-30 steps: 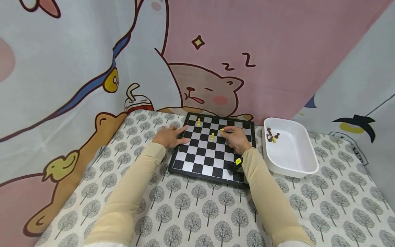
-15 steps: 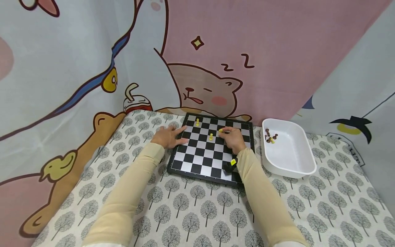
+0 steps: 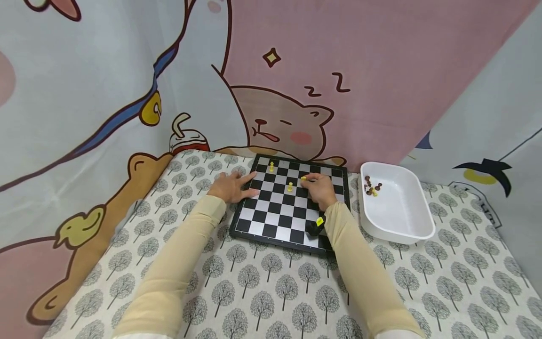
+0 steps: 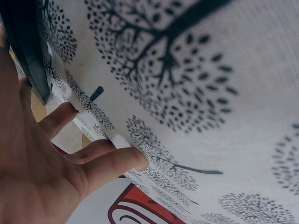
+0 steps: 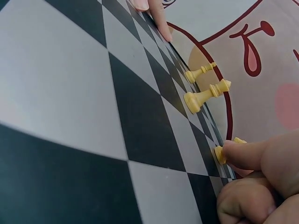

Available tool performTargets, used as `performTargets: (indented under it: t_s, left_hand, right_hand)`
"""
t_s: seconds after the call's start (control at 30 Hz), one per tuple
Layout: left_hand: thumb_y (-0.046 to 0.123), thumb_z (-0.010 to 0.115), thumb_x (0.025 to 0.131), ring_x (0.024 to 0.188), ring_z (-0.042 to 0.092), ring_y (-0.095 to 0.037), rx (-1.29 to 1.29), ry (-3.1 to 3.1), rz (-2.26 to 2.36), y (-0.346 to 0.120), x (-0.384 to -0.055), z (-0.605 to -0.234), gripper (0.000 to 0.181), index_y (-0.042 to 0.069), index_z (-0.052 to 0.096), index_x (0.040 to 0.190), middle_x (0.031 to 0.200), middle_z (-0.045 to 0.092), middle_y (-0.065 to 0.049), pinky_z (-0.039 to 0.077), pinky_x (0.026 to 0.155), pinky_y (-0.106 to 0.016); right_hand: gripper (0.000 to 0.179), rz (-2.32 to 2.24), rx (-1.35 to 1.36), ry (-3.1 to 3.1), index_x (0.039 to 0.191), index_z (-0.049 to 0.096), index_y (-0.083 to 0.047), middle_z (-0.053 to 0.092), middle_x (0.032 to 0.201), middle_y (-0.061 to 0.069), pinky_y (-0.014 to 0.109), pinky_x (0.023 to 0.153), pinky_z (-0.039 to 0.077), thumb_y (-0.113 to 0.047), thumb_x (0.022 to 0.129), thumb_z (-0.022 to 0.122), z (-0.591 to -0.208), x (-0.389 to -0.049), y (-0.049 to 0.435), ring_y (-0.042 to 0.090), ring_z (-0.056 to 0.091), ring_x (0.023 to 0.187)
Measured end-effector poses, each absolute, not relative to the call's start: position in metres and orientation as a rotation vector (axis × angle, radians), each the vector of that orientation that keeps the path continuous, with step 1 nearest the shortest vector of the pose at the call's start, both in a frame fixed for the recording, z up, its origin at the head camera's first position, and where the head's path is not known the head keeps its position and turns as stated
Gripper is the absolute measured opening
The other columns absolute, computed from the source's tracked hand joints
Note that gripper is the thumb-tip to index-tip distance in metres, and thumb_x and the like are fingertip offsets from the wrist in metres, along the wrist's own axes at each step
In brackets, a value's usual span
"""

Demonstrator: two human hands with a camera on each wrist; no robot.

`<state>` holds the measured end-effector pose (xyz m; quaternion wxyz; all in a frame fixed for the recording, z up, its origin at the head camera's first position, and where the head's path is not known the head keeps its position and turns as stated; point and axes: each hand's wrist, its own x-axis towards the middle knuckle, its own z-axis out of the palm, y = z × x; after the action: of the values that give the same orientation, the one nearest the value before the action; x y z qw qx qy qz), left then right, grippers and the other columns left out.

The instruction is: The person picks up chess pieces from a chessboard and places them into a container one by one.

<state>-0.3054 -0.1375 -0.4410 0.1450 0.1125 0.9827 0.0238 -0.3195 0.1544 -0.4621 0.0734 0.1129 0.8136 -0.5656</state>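
Note:
My right hand (image 3: 322,190) pinches a small yellow chess piece (image 5: 220,155) between thumb and fingers, low over the far right part of the checkered chessboard (image 3: 271,219). The fingers cover much of this piece. To its left stands a yellow chess piece with a pointed crown-like top (image 5: 205,96). Another yellow chess piece (image 3: 272,166) stands upright near the far left corner. At the board's left edge, my left hand (image 3: 230,187) lies with fingers spread, the thumb and index finger reaching onto the rim. The left wrist view shows its other fingers (image 4: 117,163) extended over the tablecloth.
A white plastic tub (image 3: 398,212) right of the board holds several dark brown pieces (image 3: 367,180) and a yellow one (image 3: 374,193). The tree-print tablecloth (image 3: 262,301) spreads around the board. A cartoon-printed curtain (image 3: 381,84) hangs close behind it.
The right wrist has shifted slightly left while the fingers stay at about the same square with the yellow piece. The left hand keeps its place; the head view has moved a little.

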Motion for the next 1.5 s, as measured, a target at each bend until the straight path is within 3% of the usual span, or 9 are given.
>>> performTargets:
  t_s: [0.4, 0.77, 0.93, 1.07, 1.13, 1.17, 1.23, 1.3, 1.5]
  left_hand:
    - [0.081, 0.031, 0.095, 0.149, 0.026, -0.058, 0.320, 2.828, 0.063, -0.135, -0.304, -0.439, 0.080, 0.047, 0.006, 0.162, 0.171, 0.022, -0.012, 0.034, 0.117, -0.071]
    - [0.082, 0.031, 0.094, 0.150, 0.024, -0.058, 0.300, 2.828, 0.074, -0.138, -0.303, -0.440, 0.080, 0.049, 0.006, 0.162, 0.171, 0.021, -0.011, 0.032, 0.117, -0.072]
    - [0.081, 0.032, 0.095, 0.150, 0.023, -0.058, 0.307, 2.825, 0.091, -0.136, -0.304, -0.440, 0.079, 0.048, 0.006, 0.162, 0.171, 0.021, -0.012, 0.032, 0.118, -0.072]
    - [0.081, 0.031, 0.095, 0.151, 0.023, -0.057, 0.299, 2.818, 0.085, -0.137, -0.304, -0.439, 0.079, 0.048, 0.005, 0.162, 0.172, 0.020, -0.011, 0.032, 0.117, -0.071]
    - [0.082, 0.031, 0.094, 0.151, 0.023, -0.057, 0.300, 2.817, 0.085, -0.137, -0.305, -0.439, 0.079, 0.049, 0.005, 0.162, 0.172, 0.020, -0.011, 0.034, 0.116, -0.071]
    - [0.082, 0.031, 0.094, 0.151, 0.023, -0.057, 0.300, 2.818, 0.086, -0.137, -0.305, -0.440, 0.079, 0.049, 0.005, 0.162, 0.172, 0.020, -0.011, 0.035, 0.116, -0.071]
    - [0.082, 0.031, 0.094, 0.151, 0.024, -0.056, 0.299, 2.819, 0.088, -0.137, -0.305, -0.439, 0.079, 0.049, 0.006, 0.161, 0.172, 0.020, -0.010, 0.035, 0.116, -0.071]
    - [0.082, 0.032, 0.094, 0.151, 0.024, -0.056, 0.299, 2.820, 0.092, -0.137, -0.304, -0.439, 0.080, 0.049, 0.007, 0.162, 0.172, 0.021, -0.010, 0.035, 0.116, -0.071]
    - [0.082, 0.032, 0.093, 0.151, 0.023, -0.056, 0.291, 2.818, 0.099, -0.137, -0.303, -0.438, 0.080, 0.049, 0.007, 0.161, 0.172, 0.020, -0.010, 0.034, 0.116, -0.072]
  right_hand:
    - [0.030, -1.705, 0.320, 2.461, 0.124, 0.070, -0.009, 0.050, 0.060, -0.007, 0.024, 0.043, 0.032, -0.023, 0.098, 0.070, -0.462, -0.315, 0.155, 0.009, 0.038, 0.044]
    - [0.034, -1.728, 0.259, 2.474, 0.126, 0.069, -0.008, 0.059, 0.070, -0.003, 0.022, 0.046, 0.035, -0.025, 0.097, 0.071, -0.457, -0.308, 0.152, 0.008, 0.042, 0.049]
    - [0.037, -1.669, 0.266, 2.504, 0.128, 0.068, -0.012, 0.072, 0.095, 0.006, 0.022, 0.047, 0.037, -0.031, 0.097, 0.070, -0.447, -0.304, 0.157, 0.009, 0.043, 0.051]
    - [0.040, -1.584, 0.212, 2.554, 0.131, 0.068, -0.013, 0.068, 0.128, 0.009, 0.031, 0.071, 0.053, -0.036, 0.098, 0.067, -0.430, -0.299, 0.161, 0.020, 0.061, 0.087]
    - [0.040, -1.578, 0.186, 2.571, 0.130, 0.068, -0.012, 0.067, 0.127, 0.011, 0.030, 0.072, 0.053, -0.036, 0.098, 0.067, -0.423, -0.297, 0.164, 0.019, 0.061, 0.086]
    - [0.039, -1.589, 0.169, 2.577, 0.129, 0.069, -0.012, 0.068, 0.124, 0.012, 0.029, 0.068, 0.052, -0.036, 0.098, 0.067, -0.421, -0.296, 0.166, 0.017, 0.061, 0.079]
    - [0.036, -1.622, 0.160, 2.565, 0.126, 0.070, -0.011, 0.070, 0.112, 0.012, 0.024, 0.053, 0.042, -0.034, 0.098, 0.068, -0.418, -0.297, 0.170, 0.011, 0.048, 0.056]
    - [0.034, -1.648, 0.150, 2.554, 0.124, 0.070, -0.010, 0.071, 0.103, 0.014, 0.023, 0.045, 0.034, -0.032, 0.098, 0.069, -0.418, -0.298, 0.174, 0.006, 0.033, 0.045]
    - [0.037, -1.520, 0.123, 2.642, 0.125, 0.070, -0.011, 0.066, 0.107, 0.011, 0.025, 0.052, 0.039, -0.035, 0.097, 0.069, -0.412, -0.299, 0.184, 0.007, 0.041, 0.052]
